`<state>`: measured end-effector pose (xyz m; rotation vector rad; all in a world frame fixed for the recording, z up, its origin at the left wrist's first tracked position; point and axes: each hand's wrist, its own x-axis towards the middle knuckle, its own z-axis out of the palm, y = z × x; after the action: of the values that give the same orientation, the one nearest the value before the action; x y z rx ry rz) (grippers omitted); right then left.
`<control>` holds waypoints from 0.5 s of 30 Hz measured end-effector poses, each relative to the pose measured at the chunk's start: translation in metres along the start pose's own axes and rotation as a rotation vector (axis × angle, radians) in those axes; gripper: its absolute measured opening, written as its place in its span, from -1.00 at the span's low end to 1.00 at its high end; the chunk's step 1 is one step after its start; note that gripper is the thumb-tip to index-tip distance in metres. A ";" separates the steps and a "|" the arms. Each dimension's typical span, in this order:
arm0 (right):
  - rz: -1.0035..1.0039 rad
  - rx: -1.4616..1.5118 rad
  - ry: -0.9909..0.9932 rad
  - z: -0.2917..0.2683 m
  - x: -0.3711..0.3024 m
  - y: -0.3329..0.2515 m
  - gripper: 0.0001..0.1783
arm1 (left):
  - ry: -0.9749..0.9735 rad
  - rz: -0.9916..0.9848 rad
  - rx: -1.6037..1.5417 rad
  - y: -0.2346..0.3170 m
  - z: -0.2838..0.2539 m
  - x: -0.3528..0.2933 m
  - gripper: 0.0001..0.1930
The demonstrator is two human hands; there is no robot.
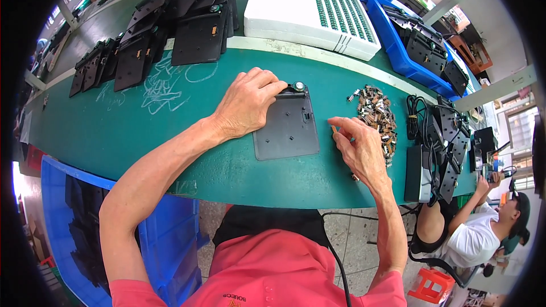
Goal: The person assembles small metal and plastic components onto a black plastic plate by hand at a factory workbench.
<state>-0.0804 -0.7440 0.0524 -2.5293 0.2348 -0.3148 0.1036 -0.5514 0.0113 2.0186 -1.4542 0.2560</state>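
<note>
A flat black plastic panel (287, 131) with small pegs and a slot lies on the green table in front of me. My left hand (247, 102) is closed on its upper left edge, fingertips beside a round green-and-silver part (298, 86) at the panel's top. Right of the panel, my right hand (361, 146) is raised a little, thumb and forefinger pinching a small brown part (334, 129). Most of that part is hidden by the fingers. Just beyond this hand lies a heap of small brown-and-silver parts (376, 115) that look like little slide switches.
Similar black panels (196, 37) lean in overlapping stacks at the far left. A white foam tray (278, 17) holds rows of round green parts. Blue bins (392, 42) stand far right and lower left (170, 239). Cables and a black box (418, 173) lie right, near a seated person (472, 233).
</note>
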 end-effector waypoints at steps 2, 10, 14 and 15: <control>-0.001 0.023 0.007 -0.001 0.000 0.004 -0.80 | -0.002 0.004 0.004 0.001 0.000 0.002 -0.62; 0.215 0.253 -0.058 -0.003 0.005 -0.006 -0.78 | 0.010 0.010 0.008 0.000 0.000 0.000 -0.63; 0.221 0.348 -0.043 0.001 0.012 -0.013 -0.77 | 0.031 0.036 -0.007 0.000 0.001 0.000 -0.62; 0.215 0.343 -0.042 0.003 0.014 -0.014 -0.77 | 0.024 0.032 -0.008 0.000 0.002 0.000 -0.63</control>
<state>-0.0644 -0.7344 0.0604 -2.1476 0.3968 -0.1977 0.1034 -0.5524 0.0100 1.9806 -1.4716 0.2863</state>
